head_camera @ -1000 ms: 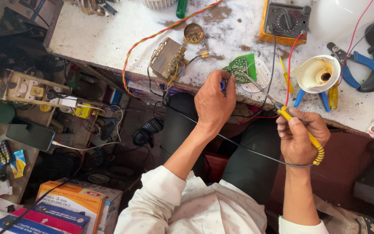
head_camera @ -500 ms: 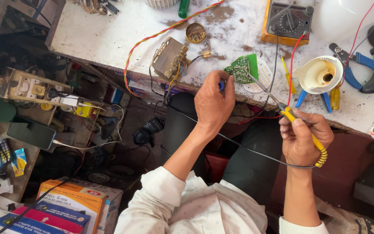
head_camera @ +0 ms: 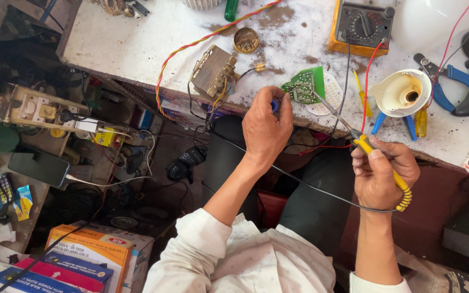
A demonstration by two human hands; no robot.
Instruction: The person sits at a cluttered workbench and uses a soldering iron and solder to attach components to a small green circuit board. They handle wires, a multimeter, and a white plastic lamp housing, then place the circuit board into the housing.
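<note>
At the bench edge, both hands are clenched: left hand [head_camera: 266, 127] pinching a small blue piece [head_camera: 274, 106], right hand [head_camera: 381, 173] gripping a soldering iron [head_camera: 375, 154] (yellow-handled).

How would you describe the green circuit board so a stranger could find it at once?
Start at the white bench and follow its near edge to the left hand. Just right of its fingertips lies the board, beside a round white disc: the only flat green piece there.

The left hand [head_camera: 266, 127] covers most of the small blue thing [head_camera: 274, 105] it pinches, so can't tell what it is. Beyond the right hand [head_camera: 381, 173], the white bulb dome [head_camera: 435, 21] runs off the top edge.
</note>
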